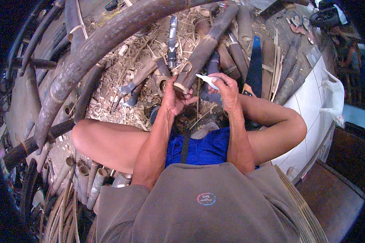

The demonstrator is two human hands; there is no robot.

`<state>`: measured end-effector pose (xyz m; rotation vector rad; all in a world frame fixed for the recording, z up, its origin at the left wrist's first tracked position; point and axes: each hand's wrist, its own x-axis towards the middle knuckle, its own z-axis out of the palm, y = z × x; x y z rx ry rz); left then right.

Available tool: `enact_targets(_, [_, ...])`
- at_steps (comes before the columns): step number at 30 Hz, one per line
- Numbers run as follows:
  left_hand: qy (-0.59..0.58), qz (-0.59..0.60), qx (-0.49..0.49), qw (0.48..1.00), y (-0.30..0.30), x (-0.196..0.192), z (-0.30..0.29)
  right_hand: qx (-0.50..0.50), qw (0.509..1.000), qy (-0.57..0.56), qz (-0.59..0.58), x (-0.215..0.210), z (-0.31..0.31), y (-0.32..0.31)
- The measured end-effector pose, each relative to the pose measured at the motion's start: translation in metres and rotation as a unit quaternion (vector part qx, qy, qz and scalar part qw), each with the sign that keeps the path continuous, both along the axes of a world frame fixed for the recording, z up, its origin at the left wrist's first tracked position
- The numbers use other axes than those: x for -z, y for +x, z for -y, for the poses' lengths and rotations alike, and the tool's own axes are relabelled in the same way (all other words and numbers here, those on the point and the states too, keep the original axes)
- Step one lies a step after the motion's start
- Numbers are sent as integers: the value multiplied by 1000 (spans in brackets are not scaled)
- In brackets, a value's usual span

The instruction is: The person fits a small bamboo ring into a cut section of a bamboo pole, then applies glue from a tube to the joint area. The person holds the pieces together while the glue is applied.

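A thick brown bamboo tube (203, 48) slants away from me, with an oval cut-out near its close end. My left hand (176, 99) cradles that end, thumb along its left side and fingers curled beneath the rim. Closed around a small white squeeze bottle (211, 82) with a pointed nozzle is my right hand (227, 90). The nozzle points left toward the tube's end, apart from it. Whether any liquid comes out is too small to tell. Between my crossed legs, the tube's end sits above my blue shorts (198, 148).
A handsaw (256, 60) with an orange handle lies right of the tube. Left are a hatchet-like tool (127, 87) and wood shavings (103, 99). A silver tool (172, 40) lies farther off. A large curved bamboo pole (73, 69) arches over the left. A white cat (333, 95) rests on tiles.
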<state>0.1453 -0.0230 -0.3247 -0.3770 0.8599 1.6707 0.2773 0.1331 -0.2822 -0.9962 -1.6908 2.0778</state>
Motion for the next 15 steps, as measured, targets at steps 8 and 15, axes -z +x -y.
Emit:
enact_targets(8, [-40, -36, 0, 999, 4, -6, -1, -48, 995, 77, 42, 11, 7, -6])
enact_targets(15, [-37, -47, 6, 998, 5, -1, -2, -44, 991, 120, 44, 12, 8, -8])
